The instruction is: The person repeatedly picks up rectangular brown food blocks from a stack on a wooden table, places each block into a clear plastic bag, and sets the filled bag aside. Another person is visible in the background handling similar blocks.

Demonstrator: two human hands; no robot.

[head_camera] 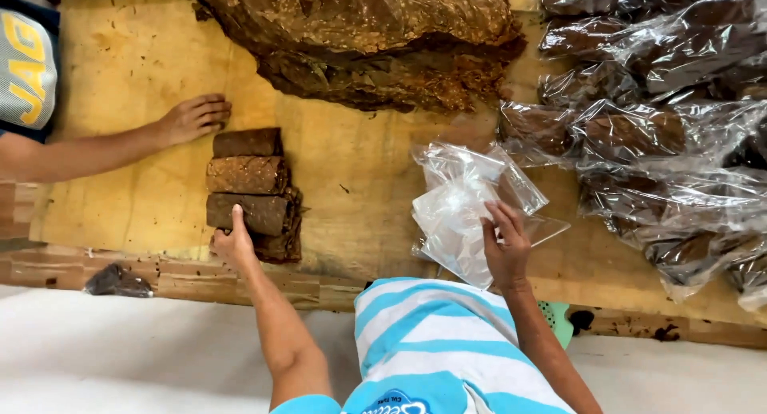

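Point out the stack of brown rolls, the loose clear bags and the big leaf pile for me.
brown rolls [248, 175]: head view, middle roll's top face.
clear bags [455, 210]: head view, crumpled centre.
leaf pile [359, 30]: head view, its upper surface.

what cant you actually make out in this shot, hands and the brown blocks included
- Head view: the left hand rests on the nearest of the brown blocks; its palm side is hidden.
- The right hand covers part of the clear bags; how many there are is unclear.
- The big brown pile is cut off by the top edge.
- Glare on the filled bags blurs their contents.
- Another person's hand: the body is cut off at left.
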